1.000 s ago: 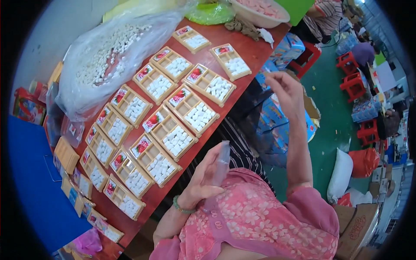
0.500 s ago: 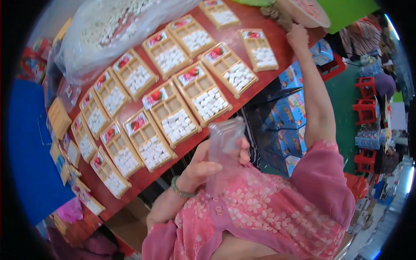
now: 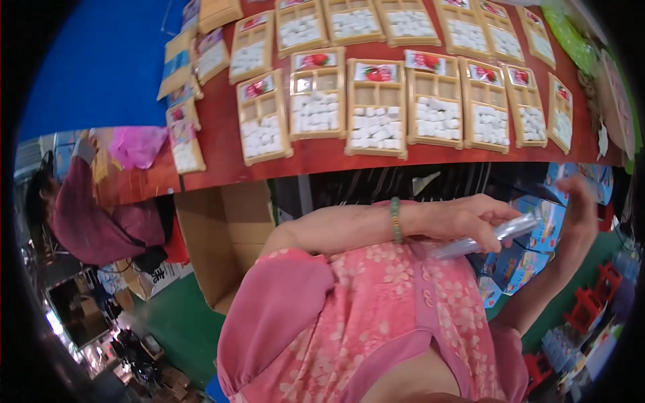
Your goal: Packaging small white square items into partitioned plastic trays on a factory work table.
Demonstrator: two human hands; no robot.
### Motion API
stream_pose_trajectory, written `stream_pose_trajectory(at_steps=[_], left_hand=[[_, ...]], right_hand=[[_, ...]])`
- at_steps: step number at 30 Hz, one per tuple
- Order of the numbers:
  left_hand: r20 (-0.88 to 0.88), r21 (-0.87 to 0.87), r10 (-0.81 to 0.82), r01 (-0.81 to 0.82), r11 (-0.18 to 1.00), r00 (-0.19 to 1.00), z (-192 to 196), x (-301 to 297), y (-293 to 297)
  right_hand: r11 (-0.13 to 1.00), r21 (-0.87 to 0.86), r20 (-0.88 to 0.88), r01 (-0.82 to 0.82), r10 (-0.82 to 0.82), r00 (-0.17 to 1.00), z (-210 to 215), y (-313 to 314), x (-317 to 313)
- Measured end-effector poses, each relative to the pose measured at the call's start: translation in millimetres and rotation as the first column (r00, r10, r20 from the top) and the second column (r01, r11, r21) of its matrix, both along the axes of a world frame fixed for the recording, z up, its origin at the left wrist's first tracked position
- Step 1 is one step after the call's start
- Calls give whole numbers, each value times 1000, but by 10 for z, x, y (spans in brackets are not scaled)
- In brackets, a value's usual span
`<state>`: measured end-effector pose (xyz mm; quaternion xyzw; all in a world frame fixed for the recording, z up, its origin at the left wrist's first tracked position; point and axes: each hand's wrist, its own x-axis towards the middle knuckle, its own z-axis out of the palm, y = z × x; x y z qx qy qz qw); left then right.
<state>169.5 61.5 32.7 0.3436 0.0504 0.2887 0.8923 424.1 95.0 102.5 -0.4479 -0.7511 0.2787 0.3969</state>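
My left hand (image 3: pixel 470 220), a beaded bracelet at its wrist, grips clear plastic covers (image 3: pixel 517 228) in front of my body. Their exact number cannot be made out. Off to the right, my right hand (image 3: pixel 579 211) is raised beyond the covers, its fingers smeared by motion; nothing shows in it. On the red table ahead lie rows of tan compartment trays (image 3: pixel 376 95). Each has white cube-like pieces (image 3: pixel 377 127) in its large section and a card with a red strawberry picture (image 3: pixel 374 72) at its far end. The smaller sections of the nearer trays look bare.
Blue printed boxes (image 3: pixel 527 258) stand below the table at right, and a cardboard box (image 3: pixel 222 235) at left. A pale bowl (image 3: pixel 615 101) sits at the table's right end. Another person (image 3: pixel 101 215) in maroon works at far left. Red stools (image 3: pixel 584 312) stand at right.
The view has swung, so the tray rows now run across the top. My right hand has come back from the bowl toward my left hand, which still holds the clear covers, now turned edge-on.
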Motion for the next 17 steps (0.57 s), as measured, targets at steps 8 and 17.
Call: stream_pose_trajectory(at_steps=[8,17], left_hand=[[-181,186,-114,147,971,977,28,-155,-298],[-713,513,204,300,804,671,49,-176,-495]], right_hand=[[924,-367,-258,-106,8,966,-188,-926,-758],[761,-645,-109,-63,-11,994,-491,-910,-824]])
